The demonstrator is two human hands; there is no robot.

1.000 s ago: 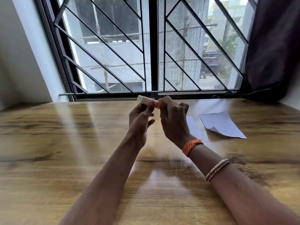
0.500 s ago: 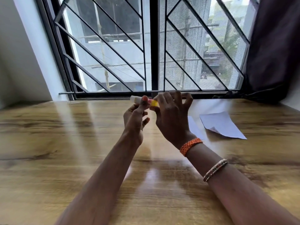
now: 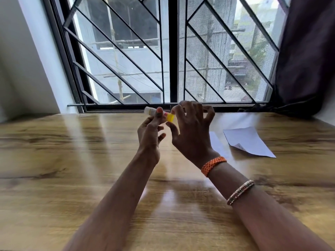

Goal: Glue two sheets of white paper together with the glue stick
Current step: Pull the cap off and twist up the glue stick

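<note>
Centre frame: left hand (image 3: 150,131) pinches small white-and-yellow plastic glue stick (image 3: 159,115) by its barrel | right hand (image 3: 190,131) spread wide beside yellow end, gripping nothing | stick likely light, rigid, slick; grip mid-barrel | white paper sheets (image 3: 248,142) flat, right of frame: flimsy.
</note>
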